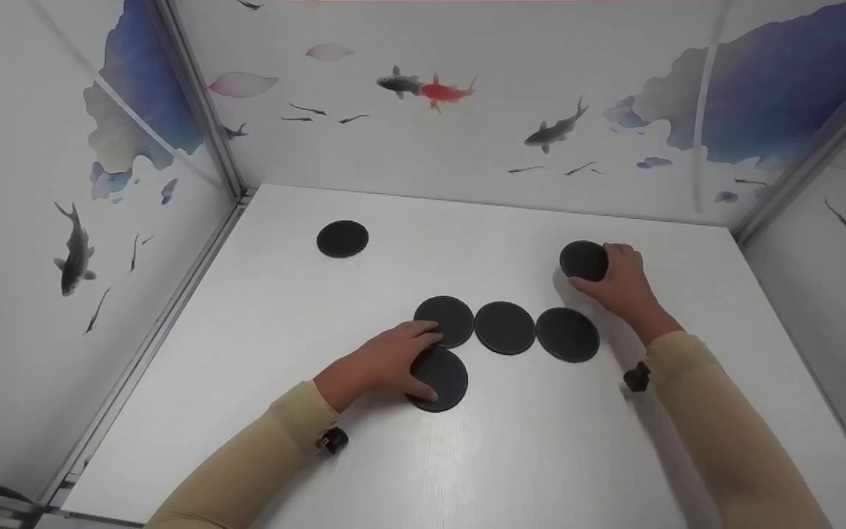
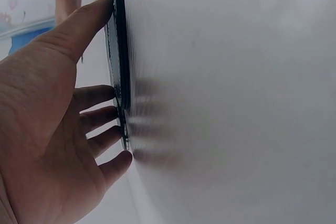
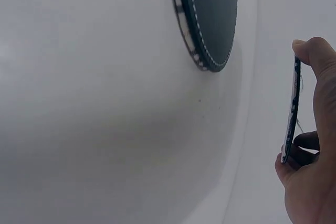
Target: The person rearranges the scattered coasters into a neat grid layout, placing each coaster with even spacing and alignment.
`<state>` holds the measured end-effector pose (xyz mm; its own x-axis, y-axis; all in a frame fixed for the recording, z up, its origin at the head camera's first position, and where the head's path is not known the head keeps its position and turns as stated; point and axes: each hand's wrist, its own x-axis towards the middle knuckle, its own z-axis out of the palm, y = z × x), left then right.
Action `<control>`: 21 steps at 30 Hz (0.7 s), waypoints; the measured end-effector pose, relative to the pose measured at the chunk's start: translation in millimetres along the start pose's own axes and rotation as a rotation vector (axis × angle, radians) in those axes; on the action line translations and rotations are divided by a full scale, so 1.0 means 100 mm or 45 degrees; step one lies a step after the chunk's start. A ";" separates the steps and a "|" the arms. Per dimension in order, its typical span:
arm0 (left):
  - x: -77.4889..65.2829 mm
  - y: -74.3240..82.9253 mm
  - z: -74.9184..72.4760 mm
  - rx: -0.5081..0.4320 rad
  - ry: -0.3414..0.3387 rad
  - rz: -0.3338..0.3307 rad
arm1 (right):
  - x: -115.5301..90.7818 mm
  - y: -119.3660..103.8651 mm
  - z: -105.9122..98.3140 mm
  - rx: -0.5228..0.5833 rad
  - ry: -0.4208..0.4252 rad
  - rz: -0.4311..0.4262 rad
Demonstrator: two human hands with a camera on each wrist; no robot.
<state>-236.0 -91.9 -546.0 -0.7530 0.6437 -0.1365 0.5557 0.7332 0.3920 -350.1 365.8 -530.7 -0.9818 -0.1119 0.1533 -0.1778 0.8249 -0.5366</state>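
My right hand (image 1: 625, 283) pinches a round black coaster (image 1: 582, 259) by its edge, thumb on one side and fingers on the other. In the right wrist view this held coaster (image 3: 292, 109) appears edge-on, raised off the table. My left hand (image 1: 382, 361) is spread over two coasters at the table's middle. Its thumb lies on the near coaster (image 1: 446, 376), while its fingertips touch the far coaster (image 1: 451, 312). The left wrist view shows the fingers (image 2: 97, 95) fairly straight against the rims. Two more coasters, a middle one (image 1: 505, 328) and a right one (image 1: 568, 335), continue the row.
A separate coaster (image 1: 343, 239) lies at the back left of the white table (image 1: 511, 455). White panels (image 1: 467, 162) printed with fish and blue shapes enclose the table at the back and both sides. Both wrists carry small black devices (image 1: 333, 441).
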 end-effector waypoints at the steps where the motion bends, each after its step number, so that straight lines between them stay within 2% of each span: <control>1: 0.00 0.00 -0.01 0.002 0.003 0.000 | -0.02 -0.03 0.00 0.007 0.001 -0.010; 8: -0.01 0.01 -0.03 0.010 0.003 0.005 | -0.14 -0.23 0.08 0.029 -0.018 -0.084; 21: 0.00 0.00 0.00 0.027 0.005 -0.007 | -0.51 -0.65 0.21 0.030 -0.147 -0.168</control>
<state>-236.3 -92.0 -546.0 -0.7572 0.6390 -0.1352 0.5591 0.7412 0.3716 -289.6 306.1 -520.6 -0.9508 -0.2821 0.1282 -0.3056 0.7857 -0.5378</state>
